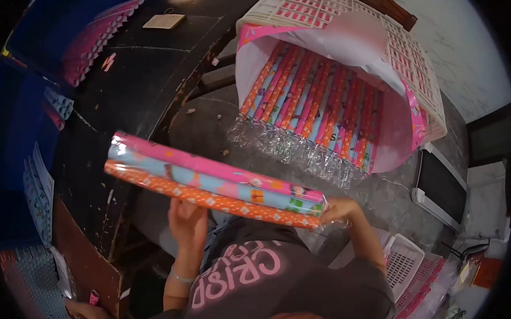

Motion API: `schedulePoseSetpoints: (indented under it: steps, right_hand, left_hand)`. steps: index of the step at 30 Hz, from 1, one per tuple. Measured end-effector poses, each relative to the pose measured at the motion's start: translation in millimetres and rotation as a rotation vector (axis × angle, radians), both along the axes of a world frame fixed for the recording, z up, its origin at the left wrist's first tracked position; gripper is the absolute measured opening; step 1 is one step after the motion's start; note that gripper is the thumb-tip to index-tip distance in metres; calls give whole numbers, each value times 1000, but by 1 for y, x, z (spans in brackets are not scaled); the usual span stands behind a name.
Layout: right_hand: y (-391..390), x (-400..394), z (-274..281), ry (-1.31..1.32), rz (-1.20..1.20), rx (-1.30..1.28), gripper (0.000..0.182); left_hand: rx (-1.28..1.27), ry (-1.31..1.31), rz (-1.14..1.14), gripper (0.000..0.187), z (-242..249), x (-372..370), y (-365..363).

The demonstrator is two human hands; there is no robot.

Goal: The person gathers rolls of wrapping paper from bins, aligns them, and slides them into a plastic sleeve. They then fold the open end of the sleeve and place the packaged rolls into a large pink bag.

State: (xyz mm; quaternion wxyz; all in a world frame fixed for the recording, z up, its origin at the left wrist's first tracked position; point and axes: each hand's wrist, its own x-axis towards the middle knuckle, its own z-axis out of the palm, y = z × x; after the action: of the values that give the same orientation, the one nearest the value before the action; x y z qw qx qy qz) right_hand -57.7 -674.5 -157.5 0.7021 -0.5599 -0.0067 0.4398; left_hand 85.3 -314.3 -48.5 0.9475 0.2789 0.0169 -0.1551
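A clear plastic pack of three wrapping paper rolls, pink, light blue and orange, is held out in front of my body, tilted slightly down to the right. My left hand grips its lower edge left of the middle, with some fingers hidden behind the pack. At the right end, my right hand has its fingers closed on the clear film by the roll ends. Beyond the pack, a white plastic basket lies on its side, lined with pink-edged paper and filled with several similar wrapped rolls.
A worn black table stands at left, bearing a small tan pad and rows of rolls. Another person's hand shows at bottom left. A white crate and a black-and-white panel are at right.
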Motion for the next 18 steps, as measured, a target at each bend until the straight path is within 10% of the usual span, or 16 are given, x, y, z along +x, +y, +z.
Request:
schedulePoseSetpoints:
  steps: [10, 18]
  right_hand:
    - [18, -182, -28, 112, -769, -100, 33]
    - [-44, -79, -78, -9, -1161, -282, 27]
  left_hand:
    - [252, 246, -817, 23, -150, 12, -301]
    - [469, 27, -1299, 40, -184, -40, -367]
